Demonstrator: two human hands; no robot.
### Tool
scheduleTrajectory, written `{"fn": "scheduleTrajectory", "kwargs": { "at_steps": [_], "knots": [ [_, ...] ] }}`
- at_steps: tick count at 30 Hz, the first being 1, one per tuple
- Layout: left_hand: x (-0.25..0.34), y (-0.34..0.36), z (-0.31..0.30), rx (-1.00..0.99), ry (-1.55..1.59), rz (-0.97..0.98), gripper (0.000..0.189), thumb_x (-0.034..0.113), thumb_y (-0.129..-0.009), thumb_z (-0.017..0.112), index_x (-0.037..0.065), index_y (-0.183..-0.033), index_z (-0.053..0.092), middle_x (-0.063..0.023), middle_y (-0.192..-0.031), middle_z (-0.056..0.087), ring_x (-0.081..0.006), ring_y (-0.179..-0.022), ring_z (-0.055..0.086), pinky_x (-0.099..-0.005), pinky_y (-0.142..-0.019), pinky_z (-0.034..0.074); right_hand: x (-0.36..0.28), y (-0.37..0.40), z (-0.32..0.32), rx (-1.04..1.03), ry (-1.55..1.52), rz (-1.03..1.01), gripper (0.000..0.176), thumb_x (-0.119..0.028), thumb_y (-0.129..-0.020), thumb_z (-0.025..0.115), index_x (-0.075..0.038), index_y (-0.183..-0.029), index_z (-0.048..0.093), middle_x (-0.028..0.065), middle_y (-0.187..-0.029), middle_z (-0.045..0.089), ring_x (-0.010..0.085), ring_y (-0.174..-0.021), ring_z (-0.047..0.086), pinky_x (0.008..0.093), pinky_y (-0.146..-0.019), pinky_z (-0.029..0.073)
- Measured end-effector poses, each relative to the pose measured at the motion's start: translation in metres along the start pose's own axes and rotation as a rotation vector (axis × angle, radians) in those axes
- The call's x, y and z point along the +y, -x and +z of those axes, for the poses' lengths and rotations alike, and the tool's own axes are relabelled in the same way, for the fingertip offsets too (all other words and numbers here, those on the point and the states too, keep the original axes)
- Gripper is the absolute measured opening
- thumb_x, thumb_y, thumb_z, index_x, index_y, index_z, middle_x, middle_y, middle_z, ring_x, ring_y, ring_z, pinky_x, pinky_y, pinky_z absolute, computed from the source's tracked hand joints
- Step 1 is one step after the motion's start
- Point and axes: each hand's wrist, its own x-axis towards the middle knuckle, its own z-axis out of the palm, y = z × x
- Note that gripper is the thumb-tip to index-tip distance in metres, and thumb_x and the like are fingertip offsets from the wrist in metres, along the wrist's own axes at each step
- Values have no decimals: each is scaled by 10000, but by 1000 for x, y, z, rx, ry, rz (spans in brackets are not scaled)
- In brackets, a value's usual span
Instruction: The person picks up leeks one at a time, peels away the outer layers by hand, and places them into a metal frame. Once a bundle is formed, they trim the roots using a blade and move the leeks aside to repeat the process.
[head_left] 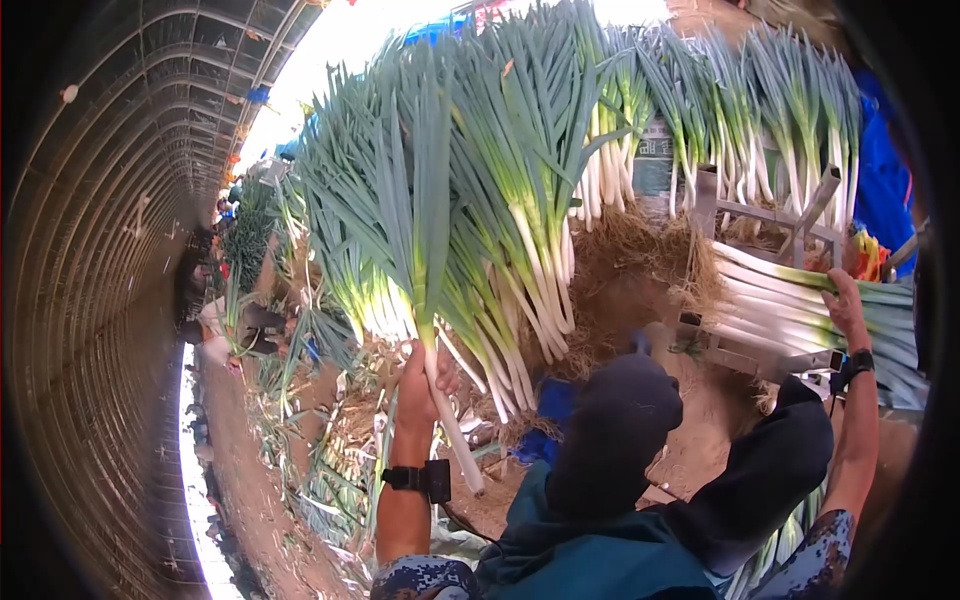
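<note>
Green-leaved, smooth white-shafted onion (458, 445), count one, was gripped in left hand (425, 378); right hand (846, 302) lay on stacked green-white stalks (765, 295), closure unclear.

The left hand (426, 376) grips one leek (458, 450)

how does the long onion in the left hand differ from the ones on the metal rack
The held onion is single; the rack onions lie bunched beneath the right hand. The held onion runs nearly vertically in the picture, leaves up, while the rack onions lie roughly sideways, leaves rightward. The held onion's white end looks bare; the rack onions have shaggy brown roots. Both have white stalks and green leaves.
</note>
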Motion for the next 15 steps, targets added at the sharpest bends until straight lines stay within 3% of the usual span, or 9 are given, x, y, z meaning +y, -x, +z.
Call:
{"fn": "scheduleTrajectory", "kwargs": {
  "at_steps": [6, 8, 9, 10, 11, 12, 15],
  "knots": [
    [10, 31, 30, -31, -136, 84, 434, 415, -1080, 371, 106, -1373, 458, -35, -715, 504, -117, -495, 427, -292, -461, 395, -12, 6, -9, 115, 217, -100, 641, -176, -773, 760, -26, -1350, 522, 233, -1423, 489, 419, -1348, 432, 484, -1151, 328],
    [6, 34, 33, -123, -97, 81, 450, 420, -1073, 392, 107, -1389, 458, -41, -703, 512, -124, -483, 433, -301, -448, 394, -18, 11, -13, 144, 279, -8, 671, -216, -783, 761, -10, -1375, 521, 242, -1430, 495, 419, -1344, 443, 488, -1148, 334],
    [8, 36, 44, -147, -100, 63, 431, 393, -1069, 415, 115, -1395, 456, -52, -692, 517, -134, -467, 443, -306, -441, 405, -38, 15, -32, 131, 183, 58, 586, -189, -780, 739, -3, -1310, 572, 242, -1369, 553, 428, -1300, 488, 484, -1123, 375],
    [11, 40, 54, -174, -103, 44, 416, 366, -1065, 438, 122, -1402, 454, -63, -681, 521, -144, -452, 453, -311, -435, 416, -57, 16, -47, 291, 78, -65, 386, -168, -771, 734, 13, -1101, 648, 244, -1145, 644, 431, -1125, 584, 493, -1005, 453],
    [10, 40, 58, -251, -123, 70, 424, 356, -1065, 440, 123, -1419, 446, -74, -692, 535, -148, -454, 460, -316, -435, 416, -80, 18, -67, 348, 26, -113, 264, -138, -769, 722, 25, -945, 610, 219, -934, 630, 423, -922, 603, 487, -838, 489],
    [11, 38, 68, -326, -141, 98, 433, 346, -1066, 442, 123, -1436, 438, -86, -703, 548, -152, -455, 466, -322, -435, 416, -134, 24, -110, 327, -172, -14, 217, -116, -782, 707, 26, -866, 565, 196, -821, 579, 397, -788, 575, 461, -719, 480],
    [20, 46, 133, -449, -221, 141, 347, 338, -1054, 477, 74, -1276, 512, -82, -652, 541, -153, -439, 473, -312, -420, 413, -209, 51, -185, 546, -287, -116, 211, -57, -821, 661, -1, -1025, 659, 192, -983, 674, 404, -918, 643, 424, -819, 532]
  ]
}}
